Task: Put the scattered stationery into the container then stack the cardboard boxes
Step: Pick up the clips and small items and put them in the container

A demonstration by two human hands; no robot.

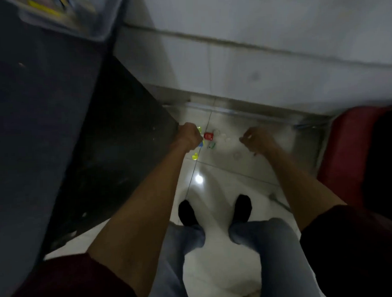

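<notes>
Left hand [190, 135] curled beside coloured pieces [208, 136] on floor tiles [227, 182], grasp cannot tell. Right hand [257, 139] at its 3 o'clock, curled, contents unclear. Clear container [93, 29] at 11 o'clock.

Dim room with glossy pale floor tiles [216, 192] through the centre and lower middle, crossed by thin dark grout lines and marked by a small bright light reflection [198, 179] at centre. Pale wall [253, 35] across the top and upper right, stepped by a ledge and edged at its foot by a metal strip [245, 112]. Dark worktop [33, 109] filling the left, a black side panel [114, 140] below it, and a blurred red piece of furniture [346, 147] at the right edge.
</notes>
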